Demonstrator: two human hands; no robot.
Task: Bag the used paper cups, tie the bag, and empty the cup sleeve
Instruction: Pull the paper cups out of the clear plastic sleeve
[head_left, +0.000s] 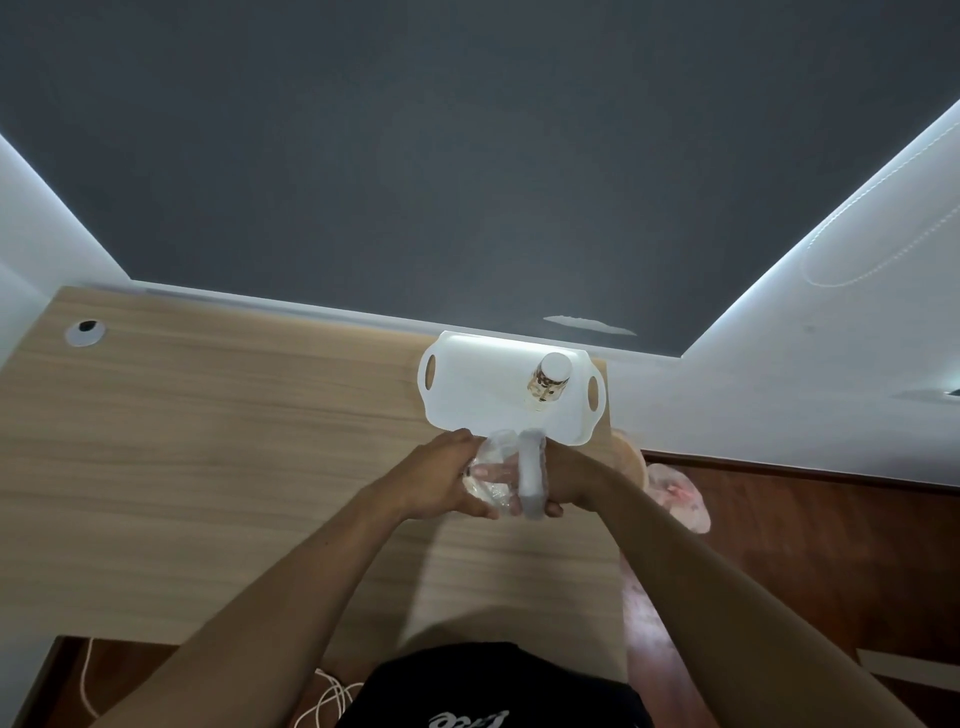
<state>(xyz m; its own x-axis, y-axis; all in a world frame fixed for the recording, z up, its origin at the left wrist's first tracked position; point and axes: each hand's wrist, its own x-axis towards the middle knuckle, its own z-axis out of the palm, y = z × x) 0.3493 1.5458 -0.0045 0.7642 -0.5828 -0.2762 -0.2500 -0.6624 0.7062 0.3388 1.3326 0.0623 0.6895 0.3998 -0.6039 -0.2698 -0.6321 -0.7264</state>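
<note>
1. Fingers (460, 439) of the left hand (441, 480) are curled into the crumpled clear plastic cup sleeve (491, 467) and grip it. The right hand (571, 480) is wrapped round a white cup stack (531, 478), with its thumb closing underneath.
2. Both hands meet just above the wooden desk (234, 441), near its right end and just in front of the white tray (467, 395). Sleeve and stack touch each other between them.
3. Stage, as judged: this looks like the sleeve-emptying step, with the stack partly out of the plastic. How much of the stack the plastic covers cannot be told.
4. Tray contents: one brown-patterned paper cup (549, 382) stands upside down on the right half, apart from the hands. If it counts as used, bagging is not finished.
5. A pinkish plastic bag (683, 499) sits beyond the desk's right edge, lower down. Neither its contents nor any knot can be made out, so the bagging and tying steps cannot be confirmed.
6. Left to do, as judged: free the stack entirely, set it down and deal with the lone cup.
</note>
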